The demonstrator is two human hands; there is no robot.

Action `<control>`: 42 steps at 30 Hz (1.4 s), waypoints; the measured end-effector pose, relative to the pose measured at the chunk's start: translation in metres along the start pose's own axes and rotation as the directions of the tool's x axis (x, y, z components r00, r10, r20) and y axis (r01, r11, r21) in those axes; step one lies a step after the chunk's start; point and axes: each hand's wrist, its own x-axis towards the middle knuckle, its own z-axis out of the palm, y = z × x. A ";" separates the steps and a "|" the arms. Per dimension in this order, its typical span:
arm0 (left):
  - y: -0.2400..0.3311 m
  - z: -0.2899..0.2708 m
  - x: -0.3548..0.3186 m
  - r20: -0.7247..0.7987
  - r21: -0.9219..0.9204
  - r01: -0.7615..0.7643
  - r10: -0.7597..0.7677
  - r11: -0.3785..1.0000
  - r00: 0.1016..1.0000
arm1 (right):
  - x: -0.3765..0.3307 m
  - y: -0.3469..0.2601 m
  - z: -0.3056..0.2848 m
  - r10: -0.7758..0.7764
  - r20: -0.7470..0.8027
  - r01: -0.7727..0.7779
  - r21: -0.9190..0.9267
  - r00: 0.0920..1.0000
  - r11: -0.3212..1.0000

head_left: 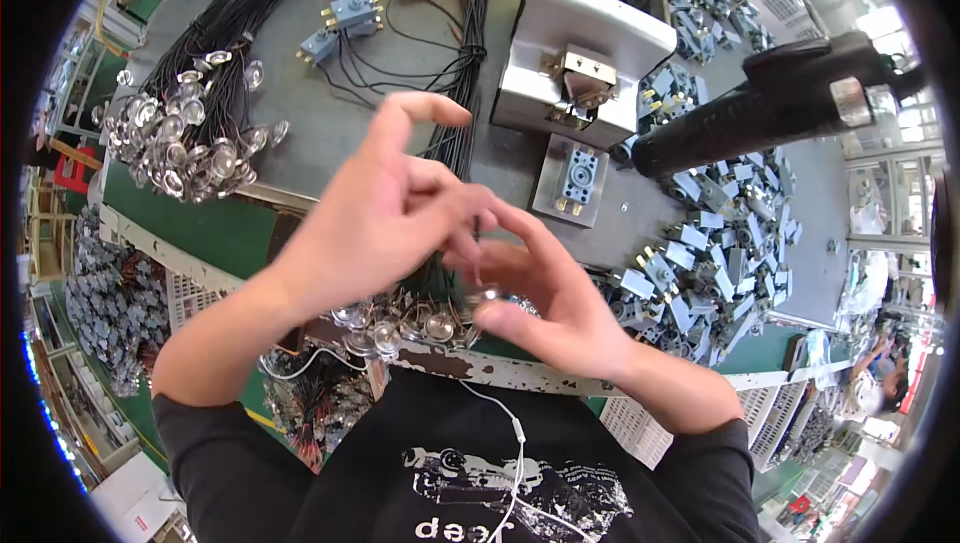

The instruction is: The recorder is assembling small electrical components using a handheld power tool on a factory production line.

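Note:
Both hands meet above the table's near edge. My left hand (375,218) is closed, its thumb pressed against the fingers; a thin dark wire seems to pass at the fingertips, but blur hides the grip. Just right and below, my right hand (555,298) pinches a small round silver metal cap (487,295) between thumb and fingers. Behind the hands runs a bundle of black wires (462,113) with red-tipped ends at the far side. More silver caps on wires (385,333) hang at the near edge under my hands.
A metal press (590,28) stands at the back, before it a plate fixture with a grey switch block (578,178). Grey blocks (710,273) are heaped right, under a black tube (740,128). Far left lies another capped wire bundle (185,128); wired blocks (352,8) lie nearby.

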 end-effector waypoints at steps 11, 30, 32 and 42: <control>0.004 -0.020 0.067 0.662 0.625 -0.773 0.452 0.109 0.598 | -0.012 -0.075 -0.051 -0.342 0.240 0.193 -0.967 0.908 -0.167; -0.006 0.004 0.067 0.556 0.717 -0.678 0.456 0.159 0.695 | -0.024 -0.025 -0.095 -0.182 -0.157 0.064 -0.563 0.971 0.824; 0.001 0.022 0.067 0.574 0.667 -0.724 0.499 0.174 0.649 | -0.025 -0.021 -0.093 -0.241 -0.231 0.095 -0.505 0.943 0.858; 0.015 0.016 0.066 0.574 0.672 -0.718 0.485 0.182 0.660 | -0.010 -0.018 -0.090 0.069 -0.211 -0.074 -0.018 0.975 0.997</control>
